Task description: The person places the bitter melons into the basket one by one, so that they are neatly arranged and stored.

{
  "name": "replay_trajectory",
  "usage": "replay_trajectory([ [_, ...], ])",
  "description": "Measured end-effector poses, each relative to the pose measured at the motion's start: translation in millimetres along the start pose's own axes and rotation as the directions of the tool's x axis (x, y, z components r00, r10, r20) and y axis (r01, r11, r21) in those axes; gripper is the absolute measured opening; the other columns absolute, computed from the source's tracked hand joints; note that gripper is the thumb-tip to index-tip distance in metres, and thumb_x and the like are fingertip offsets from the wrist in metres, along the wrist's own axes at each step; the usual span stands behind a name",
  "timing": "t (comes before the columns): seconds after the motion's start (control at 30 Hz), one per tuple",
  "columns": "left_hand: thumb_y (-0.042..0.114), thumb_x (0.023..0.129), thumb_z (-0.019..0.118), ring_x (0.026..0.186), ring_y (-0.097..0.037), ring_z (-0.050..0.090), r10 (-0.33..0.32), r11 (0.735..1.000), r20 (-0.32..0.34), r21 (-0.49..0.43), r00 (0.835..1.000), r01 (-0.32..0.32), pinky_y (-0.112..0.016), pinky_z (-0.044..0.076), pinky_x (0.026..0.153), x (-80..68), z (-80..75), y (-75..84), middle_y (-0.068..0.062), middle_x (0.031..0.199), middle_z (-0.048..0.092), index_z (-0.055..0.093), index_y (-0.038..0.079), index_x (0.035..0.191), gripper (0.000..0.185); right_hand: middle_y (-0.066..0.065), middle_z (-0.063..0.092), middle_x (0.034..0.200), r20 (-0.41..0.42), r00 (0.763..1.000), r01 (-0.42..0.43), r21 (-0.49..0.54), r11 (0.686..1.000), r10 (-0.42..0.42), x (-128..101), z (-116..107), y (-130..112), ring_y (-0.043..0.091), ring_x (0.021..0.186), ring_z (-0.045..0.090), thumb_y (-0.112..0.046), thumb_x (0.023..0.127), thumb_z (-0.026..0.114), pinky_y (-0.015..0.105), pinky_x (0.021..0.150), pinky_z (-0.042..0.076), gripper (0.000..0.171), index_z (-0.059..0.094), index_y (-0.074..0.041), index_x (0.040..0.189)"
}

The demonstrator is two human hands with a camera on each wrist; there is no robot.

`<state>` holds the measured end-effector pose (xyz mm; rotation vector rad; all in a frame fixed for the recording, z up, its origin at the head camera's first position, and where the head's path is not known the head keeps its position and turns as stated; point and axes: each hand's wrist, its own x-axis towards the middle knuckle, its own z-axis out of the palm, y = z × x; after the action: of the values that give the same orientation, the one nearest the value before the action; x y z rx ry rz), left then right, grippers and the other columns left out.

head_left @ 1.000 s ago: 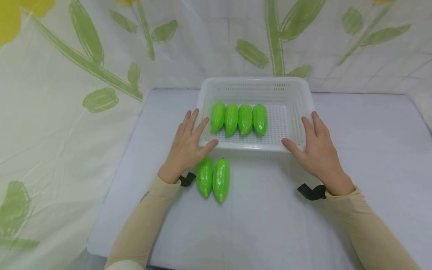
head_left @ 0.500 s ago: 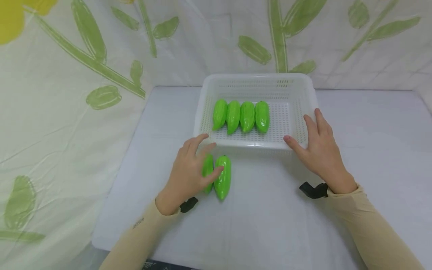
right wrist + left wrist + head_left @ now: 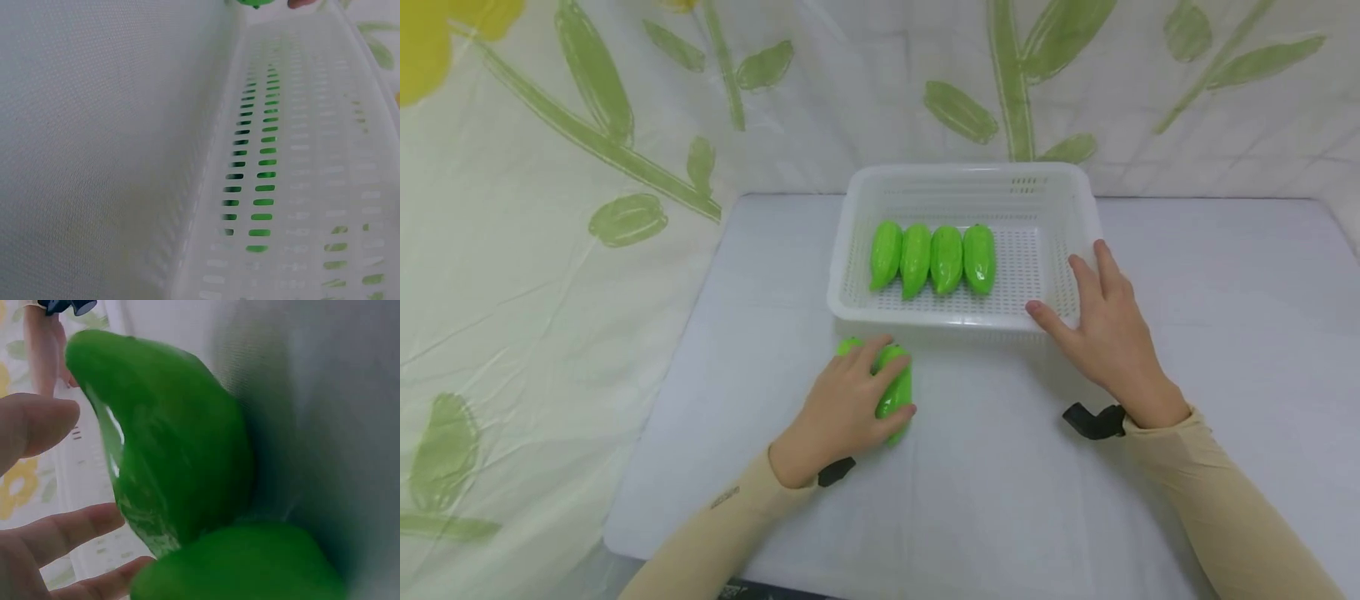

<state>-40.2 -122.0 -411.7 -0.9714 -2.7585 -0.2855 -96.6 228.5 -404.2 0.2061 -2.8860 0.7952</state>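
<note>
We see the left hand (image 3: pixel 850 408) at lower centre of the head view, lying over two green gourds (image 3: pixel 897 392) that rest side by side on the table (image 3: pixel 1000 483), just below the basket (image 3: pixel 962 321). Its fingers curl over the right gourd of the pair, with the thumb against that gourd's lower right side; the left gourd (image 3: pixel 848 345) shows only as a tip above the knuckles. In the left wrist view, one gourd (image 3: pixel 169 444) fills the centre of the frame, the second (image 3: pixel 244 565) lies at the bottom edge, and the fingers (image 3: pixel 37 425) sit bent at the left edge, close to the gourd surface. The right hand (image 3: pixel 1105 333) sits at centre right of the head view, fingers straight and spread, touching the basket's lower right corner with the thumb on the near rim. The right wrist view shows the slotted basket wall (image 3: pixel 281 187) close up. Four more gourds (image 3: pixel 932 258) lie in a row inside the basket, left of its centre, touching one another.
</note>
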Motion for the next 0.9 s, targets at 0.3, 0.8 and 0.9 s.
replay_trajectory([
  [0.3, 0.049, 0.087, 0.078, 0.106, -0.037, 0.070, -0.022, 1.000, 0.095, 0.008, 0.995, 0.021, -0.050, 0.057, 0.087, 6.9, 2.7, 3.1, -0.021, 0.141, 0.059, 0.069, 0.009, 0.130, 0.060, 0.026, 0.007, 0.173, 0.003, 1.000, 0.009, 0.003, 1.000, -0.009, -1.2, 2.9, -3.0, 0.064, 0.145, 0.028, -0.060, 0.098, 0.063, 0.082, 0.104, 0.033, 0.093, 0.034, 0.006, 0.157],
  [0.8, 0.046, 0.088, 0.077, 0.098, -0.035, 0.072, -0.014, 1.000, 0.158, -0.019, 0.987, 0.017, -0.045, 0.059, 0.082, 15.7, 7.1, 7.9, -0.020, 0.139, 0.060, 0.070, 0.010, 0.130, 0.056, 0.026, 0.010, 0.172, -0.017, 1.000, 0.010, -0.025, 1.000, -0.011, -3.0, 0.7, -4.1, 0.064, 0.142, 0.031, -0.058, 0.098, 0.063, 0.082, 0.099, 0.038, 0.090, 0.037, 0.006, 0.156],
  [0.9, 0.043, 0.087, 0.078, 0.097, -0.034, 0.071, -0.013, 0.999, 0.154, -0.041, 0.988, 0.019, -0.045, 0.059, 0.083, 17.8, 7.1, 8.1, -0.020, 0.139, 0.060, 0.069, 0.010, 0.131, 0.055, 0.026, 0.010, 0.172, -0.026, 1.000, 0.014, -0.021, 1.000, -0.015, -2.5, 0.0, -3.2, 0.064, 0.142, 0.031, -0.058, 0.098, 0.064, 0.081, 0.100, 0.037, 0.090, 0.038, 0.006, 0.155],
])
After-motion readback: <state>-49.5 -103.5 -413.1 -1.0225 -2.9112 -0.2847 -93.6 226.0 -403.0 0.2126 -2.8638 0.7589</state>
